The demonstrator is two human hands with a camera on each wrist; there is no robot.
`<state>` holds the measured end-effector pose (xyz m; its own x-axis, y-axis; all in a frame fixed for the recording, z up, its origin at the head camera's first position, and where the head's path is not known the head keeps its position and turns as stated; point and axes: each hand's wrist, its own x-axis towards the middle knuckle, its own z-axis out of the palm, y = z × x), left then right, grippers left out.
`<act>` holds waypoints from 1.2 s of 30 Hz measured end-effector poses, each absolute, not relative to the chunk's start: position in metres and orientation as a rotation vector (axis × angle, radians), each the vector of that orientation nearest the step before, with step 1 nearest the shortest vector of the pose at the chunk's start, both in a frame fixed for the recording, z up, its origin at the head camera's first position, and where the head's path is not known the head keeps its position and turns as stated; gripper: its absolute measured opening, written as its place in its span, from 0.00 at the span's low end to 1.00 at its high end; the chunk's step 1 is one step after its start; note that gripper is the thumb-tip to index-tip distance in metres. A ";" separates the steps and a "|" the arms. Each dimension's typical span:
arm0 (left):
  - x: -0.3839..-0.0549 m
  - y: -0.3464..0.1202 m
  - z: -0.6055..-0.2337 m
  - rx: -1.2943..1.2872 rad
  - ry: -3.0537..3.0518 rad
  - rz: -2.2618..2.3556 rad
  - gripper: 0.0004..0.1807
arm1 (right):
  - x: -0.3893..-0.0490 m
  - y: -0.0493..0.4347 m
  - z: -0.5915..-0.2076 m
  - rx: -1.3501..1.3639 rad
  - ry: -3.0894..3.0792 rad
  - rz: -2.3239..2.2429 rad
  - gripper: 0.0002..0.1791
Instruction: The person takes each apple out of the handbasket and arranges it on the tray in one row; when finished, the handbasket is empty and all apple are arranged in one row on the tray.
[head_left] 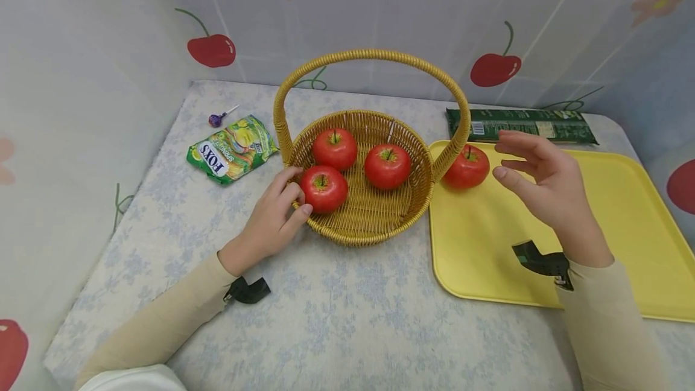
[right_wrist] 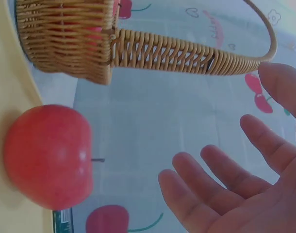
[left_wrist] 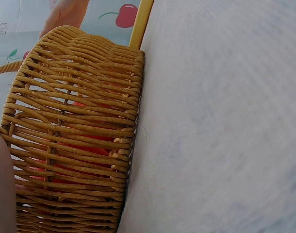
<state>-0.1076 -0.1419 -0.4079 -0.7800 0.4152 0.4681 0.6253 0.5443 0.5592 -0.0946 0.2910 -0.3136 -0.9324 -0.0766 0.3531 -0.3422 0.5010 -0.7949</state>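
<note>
A woven basket [head_left: 358, 237] with a tall arched handle stands on the table, three red apples inside: one at the back [head_left: 335, 149], one at the right [head_left: 387, 166], one at the front left [head_left: 324, 189]. My left hand [head_left: 274, 213] grips the basket's left rim, fingers hooked over it beside the front-left apple. In the left wrist view the basket's woven side [left_wrist: 75, 131] hides most of the fruit. A fourth apple [right_wrist: 48, 156] sits on the yellow tray [head_left: 488, 246], close to the basket. Right of that apple my right hand [head_left: 548, 180] hovers over the tray, fingers spread and holding nothing.
Left of the basket lie a green FOX'S candy bag [head_left: 233, 149] and a purple lollipop [head_left: 217, 119]. A long dark green packet [head_left: 532, 125] lies behind the tray. Cherry-printed sheeting [head_left: 380, 17] rises at the table's back edge.
</note>
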 end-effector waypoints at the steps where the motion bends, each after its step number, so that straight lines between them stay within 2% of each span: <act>1: -0.108 -0.142 -0.408 -0.867 -2.502 -1.072 0.33 | -0.093 0.289 -0.312 0.371 -2.475 1.399 0.27; 18: -0.108 -0.144 -0.408 -0.871 -2.500 -1.069 0.32 | -0.079 0.253 -0.311 0.737 -2.524 1.369 0.24; 28: -0.109 -0.145 -0.411 -0.870 -2.505 -1.069 0.33 | -0.082 0.222 -0.318 0.899 -2.601 1.314 0.27; 36: -0.109 -0.143 -0.409 -0.884 -2.510 -1.074 0.31 | -0.093 0.191 -0.321 0.835 -2.775 1.173 0.31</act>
<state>-0.1088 -0.1433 -0.4092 -0.7768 0.4283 0.4617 0.6297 0.5388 0.5597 -0.0930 0.1910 -0.3207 -0.8572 -0.4685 0.2139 -0.4799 0.5755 -0.6622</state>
